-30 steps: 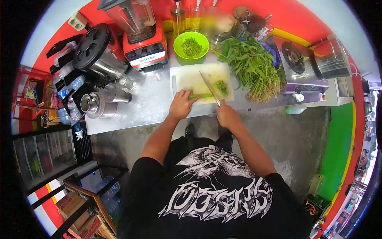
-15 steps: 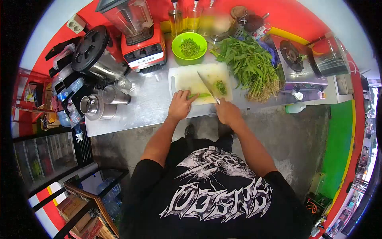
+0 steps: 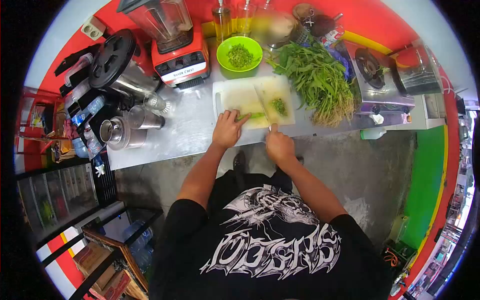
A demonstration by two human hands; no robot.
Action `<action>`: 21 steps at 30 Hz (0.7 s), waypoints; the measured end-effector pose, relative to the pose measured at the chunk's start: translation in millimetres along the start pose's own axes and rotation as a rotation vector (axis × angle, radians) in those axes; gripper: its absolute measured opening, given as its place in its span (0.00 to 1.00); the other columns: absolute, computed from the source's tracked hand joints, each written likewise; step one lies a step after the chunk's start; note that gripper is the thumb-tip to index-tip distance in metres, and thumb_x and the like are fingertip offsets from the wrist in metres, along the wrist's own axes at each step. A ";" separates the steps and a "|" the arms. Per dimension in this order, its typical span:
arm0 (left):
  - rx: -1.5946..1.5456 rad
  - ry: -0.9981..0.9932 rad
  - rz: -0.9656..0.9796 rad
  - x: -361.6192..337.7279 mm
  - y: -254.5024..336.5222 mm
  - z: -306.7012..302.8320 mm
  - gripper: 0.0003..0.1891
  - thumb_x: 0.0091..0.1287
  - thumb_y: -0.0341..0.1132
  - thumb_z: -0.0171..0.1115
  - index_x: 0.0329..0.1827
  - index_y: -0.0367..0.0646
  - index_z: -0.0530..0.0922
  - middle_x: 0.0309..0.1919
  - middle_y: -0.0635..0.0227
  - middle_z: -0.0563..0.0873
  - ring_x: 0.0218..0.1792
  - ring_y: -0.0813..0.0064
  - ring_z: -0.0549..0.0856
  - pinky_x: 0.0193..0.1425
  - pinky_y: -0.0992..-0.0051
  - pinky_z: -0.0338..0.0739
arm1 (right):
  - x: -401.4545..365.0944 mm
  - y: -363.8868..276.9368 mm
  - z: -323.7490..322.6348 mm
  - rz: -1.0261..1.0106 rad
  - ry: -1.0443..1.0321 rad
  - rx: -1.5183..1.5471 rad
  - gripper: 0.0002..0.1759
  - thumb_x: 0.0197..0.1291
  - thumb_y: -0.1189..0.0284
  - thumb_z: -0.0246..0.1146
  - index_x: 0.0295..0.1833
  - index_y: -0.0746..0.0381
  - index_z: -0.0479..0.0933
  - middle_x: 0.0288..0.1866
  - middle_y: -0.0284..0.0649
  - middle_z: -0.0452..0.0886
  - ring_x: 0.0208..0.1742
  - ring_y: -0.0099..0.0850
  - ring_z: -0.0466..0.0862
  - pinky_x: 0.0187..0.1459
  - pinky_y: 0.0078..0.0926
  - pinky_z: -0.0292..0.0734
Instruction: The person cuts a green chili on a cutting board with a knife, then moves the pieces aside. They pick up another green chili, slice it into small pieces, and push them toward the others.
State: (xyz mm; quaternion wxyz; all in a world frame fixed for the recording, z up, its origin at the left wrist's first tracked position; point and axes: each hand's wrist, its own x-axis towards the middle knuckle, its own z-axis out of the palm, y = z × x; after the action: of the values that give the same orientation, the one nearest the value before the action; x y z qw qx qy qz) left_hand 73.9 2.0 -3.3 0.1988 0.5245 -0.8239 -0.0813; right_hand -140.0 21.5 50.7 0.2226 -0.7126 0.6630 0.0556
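Observation:
A white cutting board (image 3: 226, 93) lies near the counter's front edge. My left hand (image 3: 228, 129) presses with closed fingers on a long light-green vegetable (image 3: 256, 115) at the board's lower part; its exact kind I cannot make out. My right hand (image 3: 280, 147) grips the handle of a kitchen knife (image 3: 261, 101), whose blade points away from me, just at the vegetable's right end. Right of the blade sits a small pile of chopped green pieces (image 3: 279, 106). Behind the board stands a bright green bowl (image 3: 239, 74) with more chopped greens (image 3: 240, 56) inside.
Leafy greens with roots (image 3: 315, 75) lie right of the board, beside a gas stove (image 3: 382, 100). A red blender (image 3: 180, 62) stands at the back left. Metal cups (image 3: 142, 119) and a large lidded pot (image 3: 117, 70) are further left. Oil bottles (image 3: 221, 22) line the wall.
The knife blade has shifted slightly right and stands steeper, and my right hand has moved a little left and down. My left hand still holds the vegetable.

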 end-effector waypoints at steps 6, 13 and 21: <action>-0.041 -0.018 -0.006 0.6 -0.1 -0.3 0.30 0.59 0.28 0.64 0.68 0.57 0.82 0.50 0.64 0.78 0.52 0.61 0.76 0.58 0.62 0.71 | -4.6 -1.1 9.5 0.019 0.017 0.079 0.12 0.73 0.68 0.51 0.54 0.65 0.66 0.36 0.59 0.87 0.40 0.56 0.89 0.46 0.52 0.84; -0.013 0.015 0.010 3.1 0.6 1.3 0.28 0.61 0.29 0.61 0.68 0.57 0.83 0.50 0.64 0.78 0.51 0.61 0.76 0.56 0.62 0.71 | 24.6 2.8 24.1 -0.100 0.179 -0.004 0.16 0.69 0.70 0.56 0.56 0.69 0.67 0.35 0.58 0.87 0.38 0.54 0.90 0.40 0.48 0.85; -0.041 0.019 -0.003 3.0 3.0 0.7 0.29 0.60 0.26 0.62 0.67 0.57 0.83 0.47 0.62 0.78 0.49 0.59 0.76 0.53 0.63 0.71 | 1.4 -13.2 5.2 0.077 0.052 0.136 0.13 0.68 0.74 0.52 0.53 0.70 0.69 0.40 0.62 0.87 0.44 0.59 0.89 0.48 0.53 0.84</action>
State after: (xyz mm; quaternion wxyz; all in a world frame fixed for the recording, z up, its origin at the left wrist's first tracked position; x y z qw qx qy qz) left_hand 70.0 0.5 -2.2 0.2172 0.5222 -0.8193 -0.0937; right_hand -126.0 22.5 48.8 0.2509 -0.6709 0.6978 0.0005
